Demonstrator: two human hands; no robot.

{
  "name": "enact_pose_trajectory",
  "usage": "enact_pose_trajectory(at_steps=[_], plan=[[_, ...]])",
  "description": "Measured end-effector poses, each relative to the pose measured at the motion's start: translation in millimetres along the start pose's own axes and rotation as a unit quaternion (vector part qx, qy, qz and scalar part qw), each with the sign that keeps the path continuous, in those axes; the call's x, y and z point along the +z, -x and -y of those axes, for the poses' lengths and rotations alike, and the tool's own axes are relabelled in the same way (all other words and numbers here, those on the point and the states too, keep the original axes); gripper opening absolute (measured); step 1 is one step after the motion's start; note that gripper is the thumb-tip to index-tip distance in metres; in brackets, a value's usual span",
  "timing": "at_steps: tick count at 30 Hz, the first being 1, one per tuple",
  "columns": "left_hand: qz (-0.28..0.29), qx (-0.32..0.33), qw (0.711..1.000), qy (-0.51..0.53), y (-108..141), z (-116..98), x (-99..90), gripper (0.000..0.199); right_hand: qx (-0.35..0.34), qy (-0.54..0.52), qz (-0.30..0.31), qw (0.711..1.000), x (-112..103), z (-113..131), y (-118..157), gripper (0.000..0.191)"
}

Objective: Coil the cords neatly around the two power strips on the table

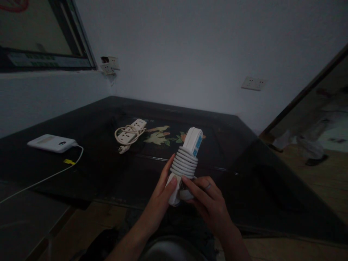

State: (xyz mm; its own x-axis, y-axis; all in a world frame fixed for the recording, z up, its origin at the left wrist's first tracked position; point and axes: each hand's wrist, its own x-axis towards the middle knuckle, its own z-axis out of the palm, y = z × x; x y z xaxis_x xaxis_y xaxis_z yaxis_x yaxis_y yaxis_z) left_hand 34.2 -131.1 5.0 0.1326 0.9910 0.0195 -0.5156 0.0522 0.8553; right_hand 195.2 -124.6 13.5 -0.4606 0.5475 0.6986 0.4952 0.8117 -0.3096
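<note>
Dark glossy table, 2 hands clamped on cord-wrapped white power strip, blue label illegible

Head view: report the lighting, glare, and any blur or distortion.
Head view: dim overall, the wall dull grey-blue and the table nearly black; head view: thin glints on the tabletop, while the cord-wrapped power strip stands out pale; head view: wide-angle stretching towards the edges; head view: clutter at far right too murky to identify.
</note>
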Motion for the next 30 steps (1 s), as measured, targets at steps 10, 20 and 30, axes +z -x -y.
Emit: enact_pose_trajectory(at_steps=[10,20,30], plan=[[-0.006,0.039,0.999,-0.025,2,7,0.5,0.06,0.02,0.034,-0.051,0.998,3,9,-4,0.051],[-0.019,0.061,0.998,0.023,2,10,1.2,0.059,0.027,0.029,-0.048,0.998,2,11,-16,0.054],[-0.011,0.022,0.989,0.147,1,13,12.7,0.073,0.011,0.013,-0.093,0.996,4,9,-18,0.049]])
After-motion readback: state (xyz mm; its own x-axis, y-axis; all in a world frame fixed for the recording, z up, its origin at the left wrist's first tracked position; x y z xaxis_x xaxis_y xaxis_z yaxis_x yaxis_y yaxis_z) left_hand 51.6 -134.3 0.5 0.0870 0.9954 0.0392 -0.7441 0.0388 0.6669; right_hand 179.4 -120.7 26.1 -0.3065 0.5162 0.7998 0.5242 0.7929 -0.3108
